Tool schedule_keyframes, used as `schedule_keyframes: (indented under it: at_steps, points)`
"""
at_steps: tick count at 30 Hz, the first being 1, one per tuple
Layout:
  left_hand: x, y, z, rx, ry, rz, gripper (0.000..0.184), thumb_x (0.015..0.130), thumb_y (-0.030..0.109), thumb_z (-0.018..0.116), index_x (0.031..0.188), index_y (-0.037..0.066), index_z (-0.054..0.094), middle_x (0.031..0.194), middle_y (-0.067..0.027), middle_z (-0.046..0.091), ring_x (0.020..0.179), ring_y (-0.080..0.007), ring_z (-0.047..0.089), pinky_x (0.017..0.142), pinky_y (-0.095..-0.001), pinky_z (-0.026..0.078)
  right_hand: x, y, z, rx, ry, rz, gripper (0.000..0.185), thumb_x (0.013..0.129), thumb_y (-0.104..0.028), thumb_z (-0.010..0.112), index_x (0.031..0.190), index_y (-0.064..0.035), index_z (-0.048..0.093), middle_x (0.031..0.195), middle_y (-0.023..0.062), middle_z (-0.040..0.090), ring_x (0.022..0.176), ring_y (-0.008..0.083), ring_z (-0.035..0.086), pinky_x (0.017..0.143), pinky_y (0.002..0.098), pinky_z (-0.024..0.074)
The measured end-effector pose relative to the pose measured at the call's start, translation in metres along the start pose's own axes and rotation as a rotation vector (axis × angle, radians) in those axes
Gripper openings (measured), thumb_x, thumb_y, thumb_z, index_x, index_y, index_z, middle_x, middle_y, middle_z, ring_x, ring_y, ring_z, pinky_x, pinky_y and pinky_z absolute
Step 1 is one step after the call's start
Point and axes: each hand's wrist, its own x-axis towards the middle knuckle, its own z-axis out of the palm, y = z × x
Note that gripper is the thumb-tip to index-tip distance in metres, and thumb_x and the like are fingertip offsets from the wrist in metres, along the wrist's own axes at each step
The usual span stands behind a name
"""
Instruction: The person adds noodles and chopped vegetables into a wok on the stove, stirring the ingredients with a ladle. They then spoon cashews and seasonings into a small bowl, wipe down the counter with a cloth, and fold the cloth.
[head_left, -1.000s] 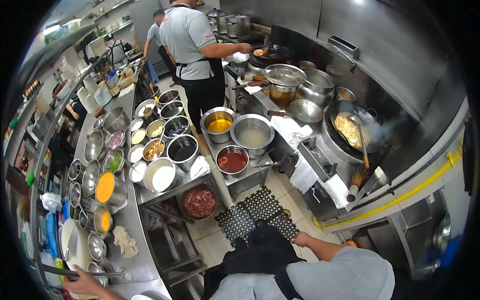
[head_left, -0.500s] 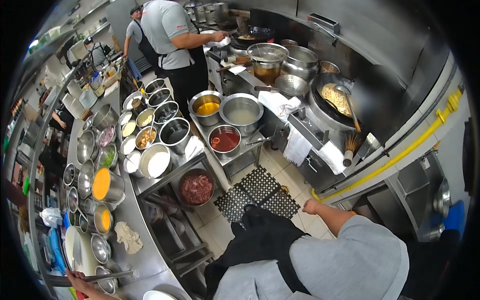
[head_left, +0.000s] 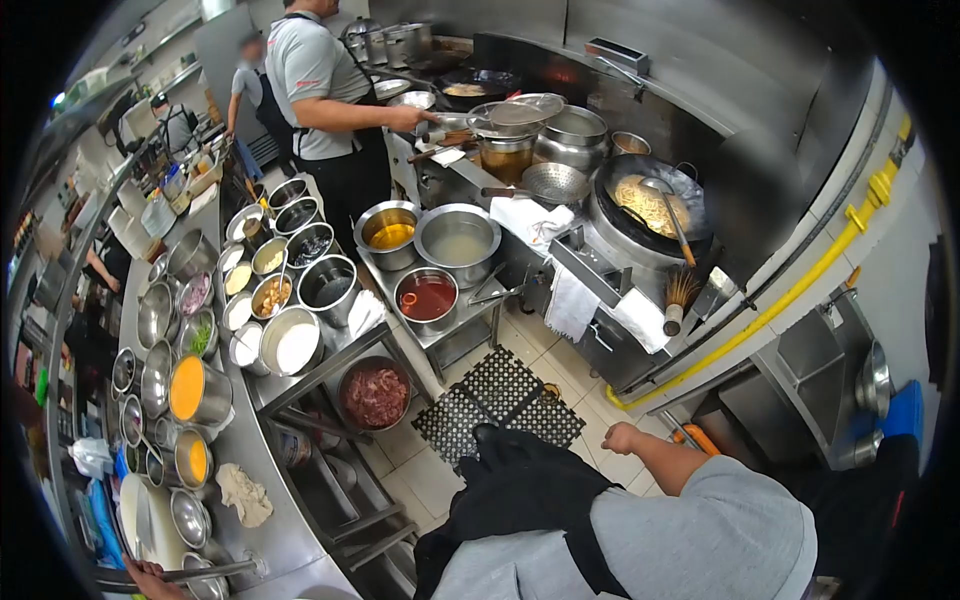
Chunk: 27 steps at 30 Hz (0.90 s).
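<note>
At the lower left edge, my left hand (head_left: 152, 580) is closed around a metal rail (head_left: 225, 568) beside the counter; part of the hand is cut off by the frame. A white board (head_left: 160, 530) with a blade-like tool on it and small steel bowls (head_left: 190, 515) lie near it. My right hand (head_left: 622, 438) hangs in a loose fist over the tiled floor, with nothing visible in it. Ahead of it, a wok (head_left: 612, 180) on the range holds noodles (head_left: 640, 197), and a ladle (head_left: 672, 222) rests in it with its handle toward me.
A co-worker (head_left: 320, 90) stands at the range, one hand at a wire strainer (head_left: 500, 118) over a pot. Steel pots, one with red liquid (head_left: 428, 297), stand mid-view. A bowl of raw meat (head_left: 375, 393) sits low, beside a perforated black mat (head_left: 490, 395). A yellow pipe (head_left: 780, 310) runs along the right.
My view has shifted slightly, so most things sit further left. The co-worker's arm has moved, and another strainer now shows over the pot. My right hand stays closed by my side.
</note>
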Motion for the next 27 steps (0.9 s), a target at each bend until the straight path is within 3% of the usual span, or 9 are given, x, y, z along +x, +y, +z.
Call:
schedule_keyframes:
  at_steps: [5, 8, 11, 13, 20, 22, 23, 24, 27]
  points:
    - [-0.016, 0.009, 0.012, 0.064, 0.038, -0.009, 0.026, 0.092, 0.035, 0.057, 0.077, 0.014, 0.051, 0.059, 0.0044, 0.034, 0.045, -0.0059, 0.029, 0.041, -0.0223, 0.026, -0.015, 0.001, -0.010, 0.052, 0.006, 0.026, 0.046, 0.082, -0.039, 0.058, 0.109, -0.0035, 0.066, 0.086, 0.0127, 0.069, 0.067, 0.0237, 0.066, 0.071, 0.0342, 0.0532]
    - [-0.024, 0.011, 0.016, 0.073, 0.062, 0.015, 0.027, 0.092, 0.036, 0.056, 0.078, 0.014, 0.052, 0.061, 0.0039, 0.035, 0.045, -0.0064, 0.029, 0.041, -0.0223, 0.026, -0.017, 0.006, -0.012, 0.018, -0.069, 0.046, 0.040, 0.081, -0.036, 0.059, 0.100, -0.0025, 0.068, 0.079, 0.0121, 0.069, 0.065, 0.0237, 0.065, 0.068, 0.0344, 0.0531]
    - [-0.015, 0.008, 0.013, 0.063, 0.053, 0.008, 0.028, 0.092, 0.038, 0.056, 0.078, 0.014, 0.051, 0.061, 0.0036, 0.035, 0.045, -0.0066, 0.030, 0.041, -0.0222, 0.026, -0.020, 0.010, -0.009, 0.123, 0.026, 0.067, 0.035, 0.081, -0.036, 0.058, 0.087, -0.0026, 0.068, 0.071, 0.0105, 0.067, 0.061, 0.0229, 0.064, 0.064, 0.0350, 0.0526]
    - [-0.008, 0.007, 0.008, 0.079, 0.039, -0.006, 0.029, 0.091, 0.038, 0.057, 0.078, 0.014, 0.051, 0.060, 0.0036, 0.035, 0.045, -0.0066, 0.030, 0.042, -0.0221, 0.026, -0.029, 0.001, -0.017, 0.170, -0.086, 0.135, 0.044, 0.082, -0.039, 0.054, 0.086, 0.0020, 0.069, 0.082, 0.0191, 0.068, 0.073, 0.0305, 0.066, 0.073, 0.0392, 0.0516]
    - [-0.010, 0.006, 0.009, 0.125, 0.048, 0.058, 0.029, 0.093, 0.036, 0.056, 0.079, 0.012, 0.051, 0.059, 0.0037, 0.034, 0.045, -0.0059, 0.032, 0.041, -0.0220, 0.027, -0.013, -0.005, -0.007, 0.104, -0.046, 0.063, 0.043, 0.082, -0.039, 0.056, 0.085, 0.0025, 0.069, 0.076, 0.0195, 0.067, 0.064, 0.0285, 0.066, 0.069, 0.0386, 0.0526]
    - [-0.018, 0.000, 0.012, 0.143, 0.049, 0.159, 0.027, 0.093, 0.035, 0.056, 0.079, 0.012, 0.051, 0.059, 0.0039, 0.033, 0.045, -0.0058, 0.032, 0.040, -0.0218, 0.027, -0.011, -0.012, -0.010, 0.129, -0.082, 0.091, 0.034, 0.084, -0.033, 0.054, 0.075, -0.0021, 0.065, 0.064, 0.0092, 0.063, 0.054, 0.0211, 0.062, 0.057, 0.0353, 0.0518]
    - [-0.023, 0.001, 0.013, 0.162, 0.042, 0.253, 0.026, 0.093, 0.034, 0.056, 0.080, 0.012, 0.051, 0.059, 0.0041, 0.033, 0.045, -0.0056, 0.031, 0.040, -0.0216, 0.027, -0.013, -0.017, -0.013, 0.124, -0.081, 0.078, 0.034, 0.084, -0.033, 0.054, 0.075, -0.0021, 0.065, 0.064, 0.0092, 0.063, 0.054, 0.0211, 0.062, 0.057, 0.0353, 0.0518]
    - [-0.034, 0.017, 0.020, 0.071, 0.062, 0.048, 0.025, 0.093, 0.033, 0.056, 0.080, 0.013, 0.051, 0.058, 0.0046, 0.032, 0.046, -0.0054, 0.031, 0.040, -0.0213, 0.026, -0.014, -0.023, -0.016, 0.180, -0.111, 0.111, 0.034, 0.084, -0.033, 0.055, 0.075, -0.0014, 0.065, 0.064, 0.0095, 0.063, 0.055, 0.0212, 0.063, 0.056, 0.0346, 0.0520]
    - [-0.035, 0.019, 0.020, 0.063, 0.045, 0.034, 0.026, 0.093, 0.034, 0.056, 0.078, 0.014, 0.049, 0.057, 0.0051, 0.031, 0.045, -0.0053, 0.030, 0.040, -0.0214, 0.026, 0.000, -0.029, -0.017, 0.280, -0.131, 0.133, 0.034, 0.085, -0.032, 0.056, 0.079, 0.0009, 0.065, 0.068, 0.0108, 0.065, 0.057, 0.0215, 0.064, 0.055, 0.0326, 0.0531]
